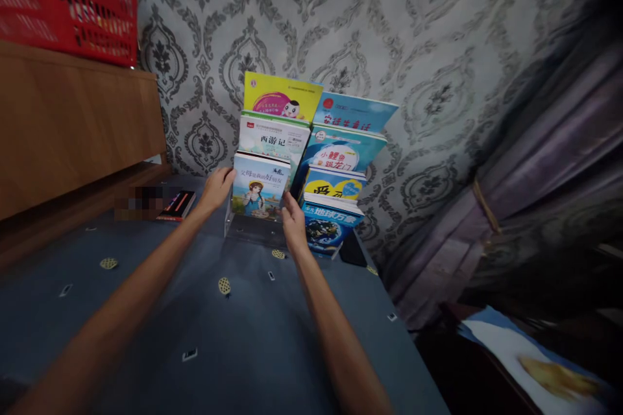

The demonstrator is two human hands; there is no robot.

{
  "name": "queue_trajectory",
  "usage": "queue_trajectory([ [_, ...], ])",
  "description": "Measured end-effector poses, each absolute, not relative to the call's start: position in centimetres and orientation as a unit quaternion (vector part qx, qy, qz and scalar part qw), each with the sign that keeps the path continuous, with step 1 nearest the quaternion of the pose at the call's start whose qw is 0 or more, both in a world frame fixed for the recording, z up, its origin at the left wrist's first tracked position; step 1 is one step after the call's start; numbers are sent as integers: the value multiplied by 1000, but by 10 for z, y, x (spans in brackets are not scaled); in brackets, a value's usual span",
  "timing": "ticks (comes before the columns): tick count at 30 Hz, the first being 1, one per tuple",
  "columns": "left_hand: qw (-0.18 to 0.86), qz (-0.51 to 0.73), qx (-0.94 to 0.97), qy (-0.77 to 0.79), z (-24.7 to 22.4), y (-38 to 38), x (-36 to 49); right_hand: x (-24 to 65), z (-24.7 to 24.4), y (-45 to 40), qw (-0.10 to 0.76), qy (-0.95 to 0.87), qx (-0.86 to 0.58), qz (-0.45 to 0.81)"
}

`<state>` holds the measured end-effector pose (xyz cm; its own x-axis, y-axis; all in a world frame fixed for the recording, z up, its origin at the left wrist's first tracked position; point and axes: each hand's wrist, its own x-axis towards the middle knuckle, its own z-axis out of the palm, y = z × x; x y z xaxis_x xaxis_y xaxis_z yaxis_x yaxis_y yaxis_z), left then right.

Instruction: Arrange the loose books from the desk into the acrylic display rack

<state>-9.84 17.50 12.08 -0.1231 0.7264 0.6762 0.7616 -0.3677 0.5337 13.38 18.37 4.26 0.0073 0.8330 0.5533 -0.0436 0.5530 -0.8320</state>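
A picture book [260, 188] with a girl in a yellow hat on its cover stands at the front left of a clear stepped book rack [250, 231]. My left hand [219, 187] grips the book's left edge, and my right hand [294, 224] has its fingers at the right edge. Behind it rise a white-and-green book [256, 131] and a yellow book [282, 94]. The right column holds a blue earth book [324, 233], a yellow-and-blue book [341, 186], a teal fish book [341, 152] and a light blue book [357, 111].
The rack stands on a bed-like surface with a dark blue patterned cover [243, 337], against a wallpapered wall. A dark phone [353, 251] lies right of the rack, another book [178, 205] to the left. A red basket [97, 6] sits on a wooden ledge [78, 117]; a curtain [448, 220] hangs right.
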Motion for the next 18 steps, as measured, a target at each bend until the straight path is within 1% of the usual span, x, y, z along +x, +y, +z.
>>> queue_trajectory([
  [6,40,-495,-670,-552,114,171,-100,132,41,177,620,-626,-337,334],
  [10,71,-476,-665,-570,88,155,-113,129,37,151,607,-655,-358,273],
  [14,116,-364,-659,-648,54,133,-139,124,18,111,566,-721,-338,214],
  [18,141,-250,-624,-727,29,117,-173,119,-16,78,465,-800,-316,210],
])
